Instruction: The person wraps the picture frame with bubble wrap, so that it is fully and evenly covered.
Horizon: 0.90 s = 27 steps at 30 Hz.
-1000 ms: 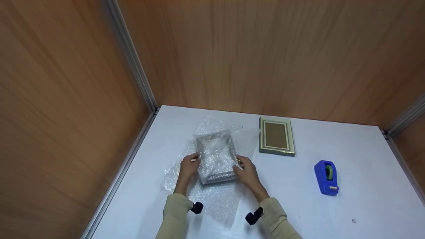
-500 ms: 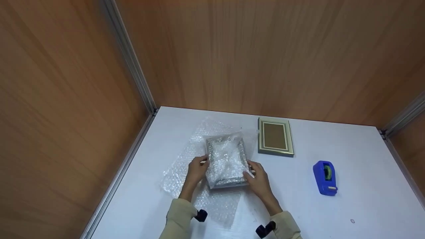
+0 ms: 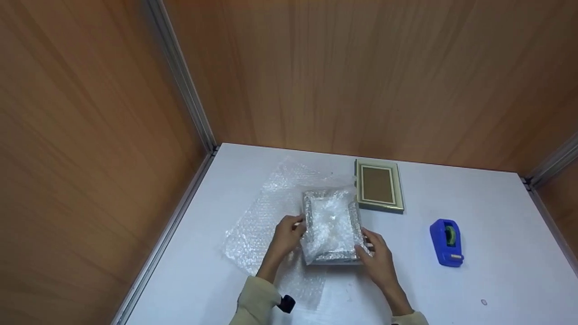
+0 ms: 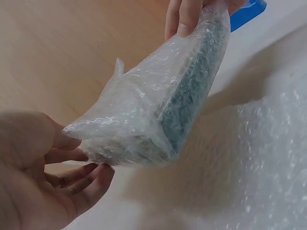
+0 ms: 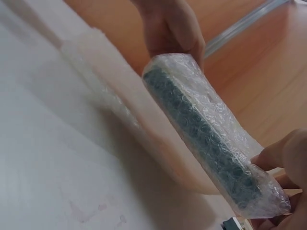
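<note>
A picture frame wrapped in bubble wrap [image 3: 333, 225] is held up off the table between both hands, with its frame border showing through the clear layer. My left hand [image 3: 285, 234] pinches its left edge. On the opposite edge, my right hand [image 3: 378, 259] grips with the thumb on top. In the left wrist view the left hand [image 4: 43, 172] holds a loose corner of wrap at the end of the package [image 4: 187, 91]. The right wrist view shows the right hand's fingers [image 5: 288, 167] round the other end, and the package's dark side [image 5: 201, 136] through the bubbles.
Flat bubble wrap sheets [image 3: 255, 230] lie on the white table [image 3: 189, 280] under and left of the hands. An unwrapped gold-edged picture frame [image 3: 378, 186] lies at the back. A blue tape dispenser [image 3: 446, 243] stands to the right. Wooden panels [image 3: 361, 81] enclose the table.
Both hands have carried the wrapped picture frame to the right and slightly towards the person, off the middle of the loose bubble wrap. The other frame and the tape dispenser stay put.
</note>
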{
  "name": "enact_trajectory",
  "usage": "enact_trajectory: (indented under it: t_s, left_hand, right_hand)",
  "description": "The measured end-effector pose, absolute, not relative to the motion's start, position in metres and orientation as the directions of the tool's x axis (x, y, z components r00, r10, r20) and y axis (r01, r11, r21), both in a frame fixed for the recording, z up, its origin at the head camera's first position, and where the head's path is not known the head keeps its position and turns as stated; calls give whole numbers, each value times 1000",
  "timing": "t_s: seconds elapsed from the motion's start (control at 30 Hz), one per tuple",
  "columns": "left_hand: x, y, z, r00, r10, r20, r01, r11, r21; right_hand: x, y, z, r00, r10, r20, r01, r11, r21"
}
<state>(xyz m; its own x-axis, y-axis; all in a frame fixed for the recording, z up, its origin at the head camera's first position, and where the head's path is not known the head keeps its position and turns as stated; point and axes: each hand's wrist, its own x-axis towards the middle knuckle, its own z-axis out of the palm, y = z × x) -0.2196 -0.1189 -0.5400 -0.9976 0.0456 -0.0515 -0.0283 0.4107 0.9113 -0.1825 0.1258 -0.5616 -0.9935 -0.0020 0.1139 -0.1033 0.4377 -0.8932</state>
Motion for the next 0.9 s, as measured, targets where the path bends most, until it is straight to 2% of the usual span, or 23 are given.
enact_trajectory:
  t_s: [0.3, 0.5, 0.9]
  left_hand:
    - [-209, -88, -539, -991, 133, -32, 24, 397, 917]
    - [-204, -74, -540, -985, 171, 5, 82, 444, 892]
    - [-196, -52, -546, -972, 231, 45, 149, 455, 878]
  right_hand:
    - [-159, 160, -561, -997, 55, 53, -19, 484, -875]
    - [-149, 174, -562, -995, 100, -19, 67, 502, -862]
    - [-132, 195, -565, -986, 145, -81, 143, 499, -855]
